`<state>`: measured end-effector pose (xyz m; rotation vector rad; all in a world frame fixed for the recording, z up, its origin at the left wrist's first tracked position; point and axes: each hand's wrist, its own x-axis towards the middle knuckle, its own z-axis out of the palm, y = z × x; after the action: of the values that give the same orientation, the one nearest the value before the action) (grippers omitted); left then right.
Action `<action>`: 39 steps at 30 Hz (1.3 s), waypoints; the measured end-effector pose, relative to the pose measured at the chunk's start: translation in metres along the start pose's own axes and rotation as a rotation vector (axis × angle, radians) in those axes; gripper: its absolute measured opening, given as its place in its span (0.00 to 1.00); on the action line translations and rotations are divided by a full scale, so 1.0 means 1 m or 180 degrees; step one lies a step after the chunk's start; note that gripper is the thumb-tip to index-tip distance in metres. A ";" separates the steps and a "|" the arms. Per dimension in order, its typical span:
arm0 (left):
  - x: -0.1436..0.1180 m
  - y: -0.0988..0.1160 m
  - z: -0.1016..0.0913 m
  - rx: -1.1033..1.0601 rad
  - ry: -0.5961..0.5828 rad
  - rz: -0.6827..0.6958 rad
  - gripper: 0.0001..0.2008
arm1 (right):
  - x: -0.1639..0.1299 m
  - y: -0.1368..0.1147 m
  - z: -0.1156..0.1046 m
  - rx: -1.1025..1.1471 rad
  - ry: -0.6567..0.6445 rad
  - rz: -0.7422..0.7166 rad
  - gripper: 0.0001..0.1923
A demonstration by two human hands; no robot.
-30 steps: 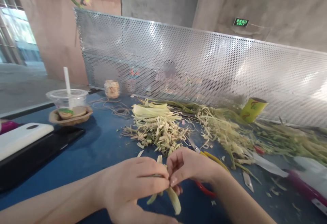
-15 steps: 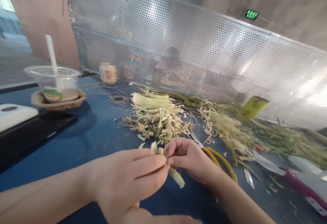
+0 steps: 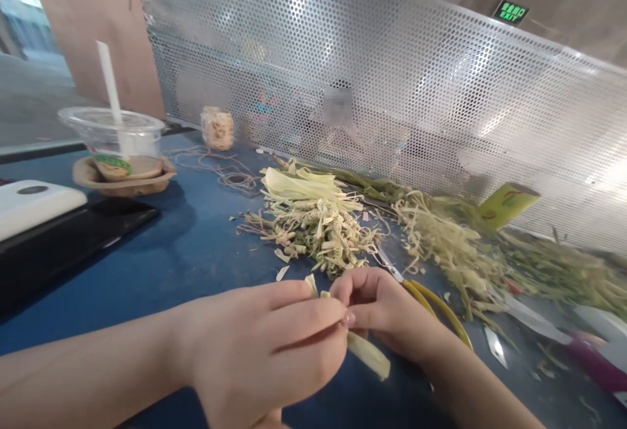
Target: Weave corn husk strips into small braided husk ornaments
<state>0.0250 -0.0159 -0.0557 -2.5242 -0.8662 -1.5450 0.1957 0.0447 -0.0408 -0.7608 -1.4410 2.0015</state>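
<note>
My left hand (image 3: 274,344) is closed on a pale green strip of plant leaf (image 3: 369,355), whose flat end sticks out at the lower right. Short folded ends of it show above my left fingers. My right hand (image 3: 379,305) pinches at the same spot, its fingertips meeting those of my left hand. What lies between the fingertips is hidden. Just beyond the hands is a heap of pale cut plant strips and stems (image 3: 323,226). Scissors with yellow handles (image 3: 443,308) lie behind my right hand, partly covered by it.
On the left stand a clear plastic cup (image 3: 117,132) in a cardboard holder, a white device (image 3: 39,207) and a black flat slab (image 3: 78,246). A jar (image 3: 217,128) and thin cord (image 3: 235,177) lie farther back. At right are a purple-handled knife (image 3: 597,364), a small blade (image 3: 496,347) and shredded leaves (image 3: 450,246).
The left thumb, stretched out at the bottom before, is now tucked mostly out of sight. Both hands with the strip sit farther right in view, and the whole scene has shifted slightly.
</note>
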 end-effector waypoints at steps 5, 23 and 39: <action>0.009 0.007 -0.008 0.1176 -0.0105 0.0468 0.14 | -0.005 -0.001 0.004 0.0315 -0.0131 0.0223 0.11; -0.003 0.017 -0.006 -0.0545 -0.0165 -0.0481 0.23 | -0.007 -0.003 0.007 0.0537 -0.0375 0.0469 0.12; 0.023 -0.008 -0.009 -0.1311 -0.0218 -0.1573 0.30 | -0.014 -0.015 0.011 -0.1332 0.0637 -0.1118 0.07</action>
<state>0.0215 -0.0021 -0.0334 -2.7956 -1.3953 -1.9566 0.1988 0.0321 -0.0222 -0.7860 -1.7535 1.3414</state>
